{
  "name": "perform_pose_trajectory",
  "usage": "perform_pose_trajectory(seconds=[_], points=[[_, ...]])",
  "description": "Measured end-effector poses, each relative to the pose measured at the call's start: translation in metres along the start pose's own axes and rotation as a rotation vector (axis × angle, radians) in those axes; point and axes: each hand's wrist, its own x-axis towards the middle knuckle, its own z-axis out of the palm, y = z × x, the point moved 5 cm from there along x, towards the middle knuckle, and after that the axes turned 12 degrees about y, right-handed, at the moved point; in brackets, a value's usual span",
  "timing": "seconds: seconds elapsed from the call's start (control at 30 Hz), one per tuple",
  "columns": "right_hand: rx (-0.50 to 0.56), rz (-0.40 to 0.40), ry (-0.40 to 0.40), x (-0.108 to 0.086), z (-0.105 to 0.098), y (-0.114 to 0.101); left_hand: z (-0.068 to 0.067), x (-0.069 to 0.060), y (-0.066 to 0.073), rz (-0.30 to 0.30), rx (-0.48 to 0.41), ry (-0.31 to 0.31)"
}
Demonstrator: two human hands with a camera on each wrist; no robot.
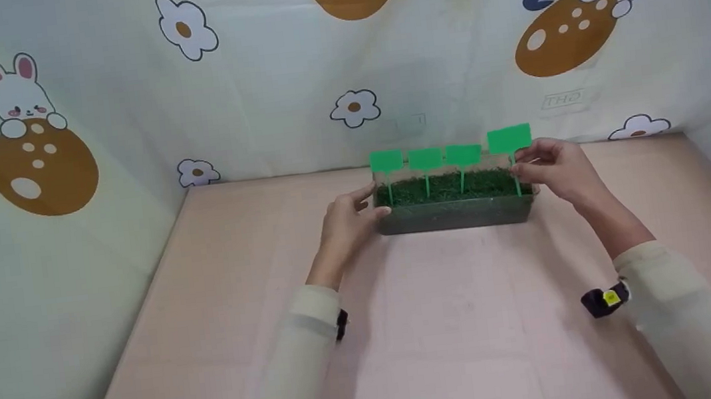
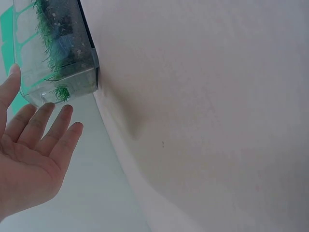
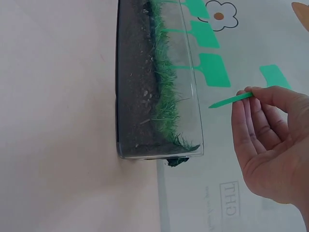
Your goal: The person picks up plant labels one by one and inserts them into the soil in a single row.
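A clear rectangular planter box (image 1: 458, 214) holds dark soil and green grass (image 3: 166, 96). Three green plant labels (image 1: 442, 157) stand upright in the grass, spaced along the left and middle. My right hand (image 1: 556, 166) pinches the stem of another green plant label (image 3: 231, 100) between thumb and fingertips. Its pointed tip hangs free above the box's right end in the right wrist view. At the left end, my left hand (image 1: 351, 223) touches the box's rim and end wall, thumb at the front corner, its fingers fairly straight in the left wrist view.
The box stands near the far edge of a pale pink tabletop (image 1: 450, 322). Right behind rises a white cloth backdrop (image 1: 264, 103) printed with rabbits and flowers. A dark wrist camera (image 1: 601, 300) sticks out from the right sleeve.
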Motion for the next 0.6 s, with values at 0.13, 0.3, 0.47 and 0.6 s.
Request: perform_pose_trajectory(seconds=[0.13, 0.3, 0.47, 0.6], points=[[0.032, -0.027, 0.012, 0.006, 0.003, -0.001, 0.001, 0.0, 0.0, 0.004, 0.0, 0.001], [0.069, -0.029, 0.018, 0.012, 0.007, 0.003, 0.002, 0.001, -0.001, -0.002, -0.002, 0.002], [0.037, -0.019, 0.026, 0.016, 0.008, 0.009, 0.001, 0.0, -0.001, -0.01, -0.01, 0.009], [0.006, -0.017, 0.04, 0.02, 0.008, 0.013, 0.0, 0.0, 0.0, -0.008, -0.011, 0.005]])
